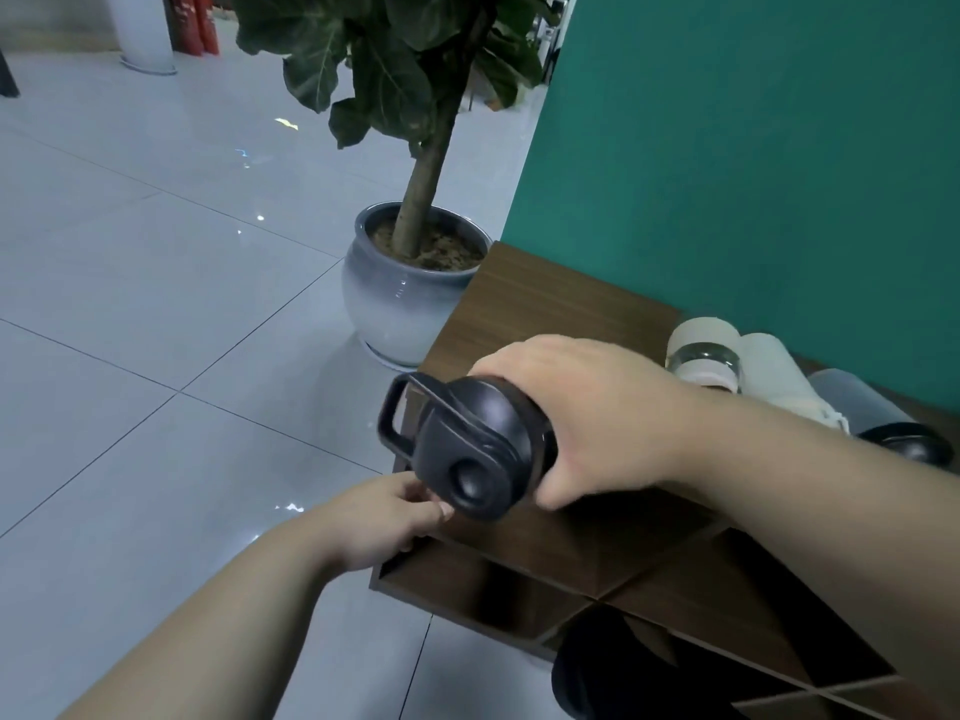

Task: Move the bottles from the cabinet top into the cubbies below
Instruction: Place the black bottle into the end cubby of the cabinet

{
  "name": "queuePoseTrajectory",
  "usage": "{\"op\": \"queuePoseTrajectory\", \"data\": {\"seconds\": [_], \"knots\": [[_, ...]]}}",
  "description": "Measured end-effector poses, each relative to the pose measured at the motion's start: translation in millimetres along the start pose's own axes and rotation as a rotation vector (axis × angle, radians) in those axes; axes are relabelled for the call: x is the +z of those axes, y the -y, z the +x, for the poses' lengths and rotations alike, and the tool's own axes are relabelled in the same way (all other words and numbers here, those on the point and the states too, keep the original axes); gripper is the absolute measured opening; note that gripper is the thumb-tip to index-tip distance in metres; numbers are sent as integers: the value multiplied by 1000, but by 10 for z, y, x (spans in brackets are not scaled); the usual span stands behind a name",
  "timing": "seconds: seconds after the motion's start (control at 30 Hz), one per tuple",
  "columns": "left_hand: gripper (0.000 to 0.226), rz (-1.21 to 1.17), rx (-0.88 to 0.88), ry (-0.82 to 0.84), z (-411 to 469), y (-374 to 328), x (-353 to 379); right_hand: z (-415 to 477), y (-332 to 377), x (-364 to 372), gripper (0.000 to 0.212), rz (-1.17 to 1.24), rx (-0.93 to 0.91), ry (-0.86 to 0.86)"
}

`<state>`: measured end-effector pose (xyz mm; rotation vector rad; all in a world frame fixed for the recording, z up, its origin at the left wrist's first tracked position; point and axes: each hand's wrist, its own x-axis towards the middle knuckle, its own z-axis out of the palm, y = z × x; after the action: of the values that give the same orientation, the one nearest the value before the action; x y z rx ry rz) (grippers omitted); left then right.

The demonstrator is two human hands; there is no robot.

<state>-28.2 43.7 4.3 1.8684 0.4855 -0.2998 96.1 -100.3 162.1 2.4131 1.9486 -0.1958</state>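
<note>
My right hand [587, 413] grips a black bottle [472, 449] around its body, lid with carry loop pointing toward me, held sideways above the front-left corner of the dark wooden cabinet top [535, 298]. My left hand [395, 517] sits just below the lid, fingers curled near the cabinet's left edge; the fingertips look close to or touching the lid. Further right on the top lie a cream bottle with a clear band [711, 350] and a grey bottle with a black cap [878, 413]. Open cubbies [498, 589] show beneath the top.
A large potted plant in a pale blue ceramic pot [400, 298] stands on the tiled floor just left of the cabinet. A green wall [753, 148] backs the cabinet. Light grey floor tiles [156, 304] spread to the left.
</note>
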Motion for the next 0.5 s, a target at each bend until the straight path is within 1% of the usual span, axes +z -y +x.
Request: {"op": "queuePoseTrajectory", "data": {"seconds": [0.07,0.1,0.17,0.2,0.23,0.27,0.33,0.37,0.43,0.5], "knots": [[15,45,-6,19,-152,-115,-1,-193,188,111,56,195,38,-81],[11,45,-7,24,-203,-175,10,-290,233,218,63,306,65,-128],[18,43,-7,28,-176,-164,48,-466,245,510,77,514,139,-212],[20,52,-20,26,-101,-108,69,-535,222,689,79,610,195,-236],[13,79,-36,18,9,-20,104,-591,184,882,79,701,263,-250],[11,110,-38,25,105,65,139,-639,144,1081,80,779,335,-255],[41,138,-48,75,294,245,248,-699,60,1465,78,864,466,-247],[51,157,-52,89,382,317,313,-701,22,1645,78,880,527,-242],[58,212,-38,123,507,390,452,-647,-51,1957,80,907,643,-247],[55,251,-31,124,624,464,539,-517,-120,2215,93,907,740,-280]]}}
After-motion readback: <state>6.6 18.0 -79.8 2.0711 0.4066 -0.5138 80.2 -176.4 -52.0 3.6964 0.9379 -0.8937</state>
